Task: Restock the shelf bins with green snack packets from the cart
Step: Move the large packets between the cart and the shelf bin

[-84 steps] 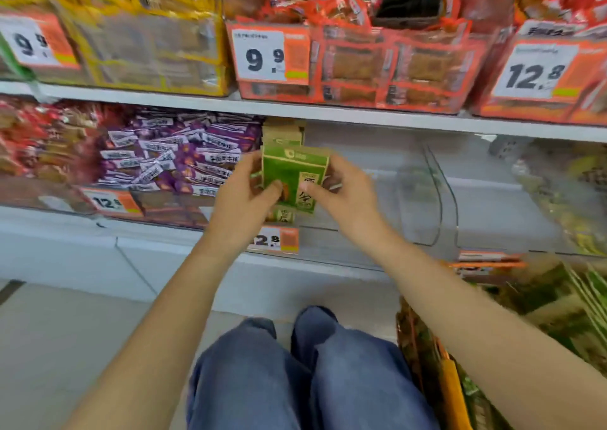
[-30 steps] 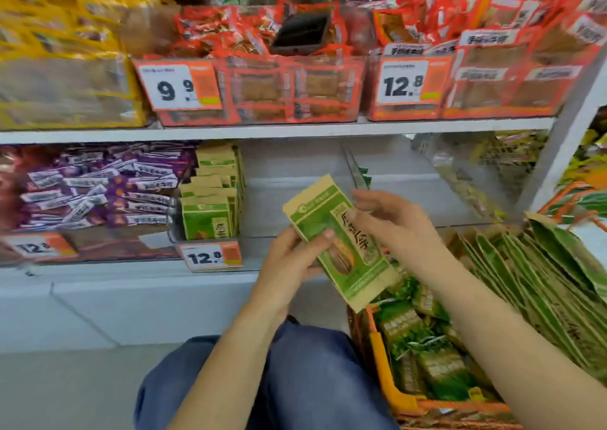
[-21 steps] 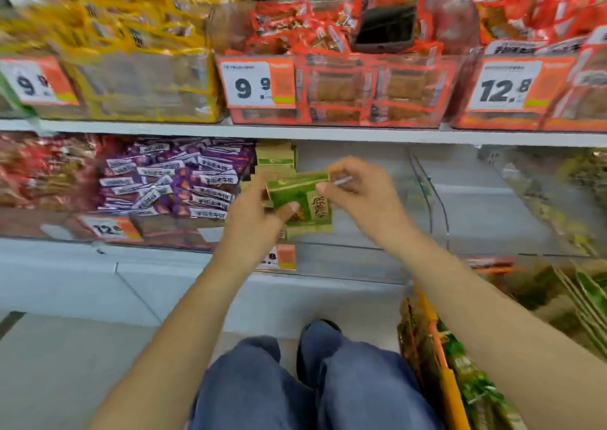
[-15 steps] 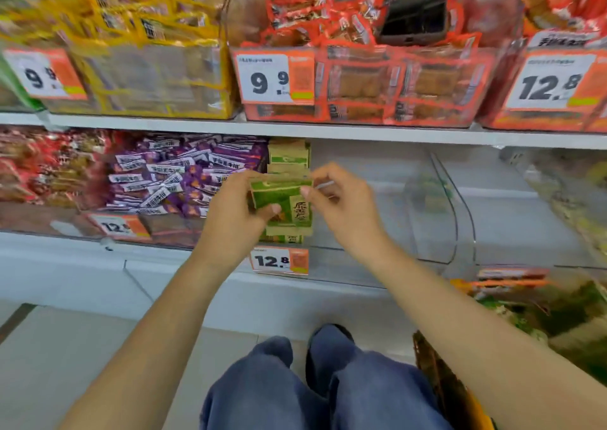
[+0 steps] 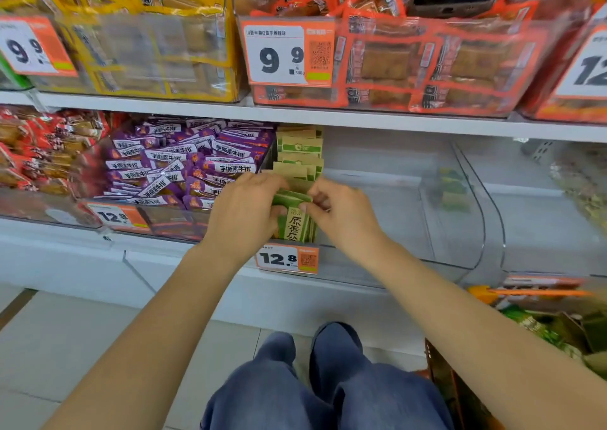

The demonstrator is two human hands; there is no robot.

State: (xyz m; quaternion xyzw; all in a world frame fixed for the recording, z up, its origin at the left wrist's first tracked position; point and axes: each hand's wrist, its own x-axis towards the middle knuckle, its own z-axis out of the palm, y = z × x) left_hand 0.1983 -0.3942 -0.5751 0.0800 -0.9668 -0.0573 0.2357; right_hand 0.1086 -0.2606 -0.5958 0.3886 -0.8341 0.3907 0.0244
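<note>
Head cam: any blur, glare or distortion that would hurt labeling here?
Head view: centre sharp, print on the green snack packet between left hand and right hand is readable; right edge smeared, the cart is blurry; clear bin shows soft reflections; wide-angle bending curves the shelf edge; lighting even, no hard shadows.

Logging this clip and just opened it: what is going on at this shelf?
A person is restocking a clear shelf bin. Both hands hold one green snack packet, the left hand and right hand pinching its top at the front of a row of green packets. That row stands beside the purple packets. Most of the bin to the right is bare. More green packets lie in the cart at lower right.
</note>
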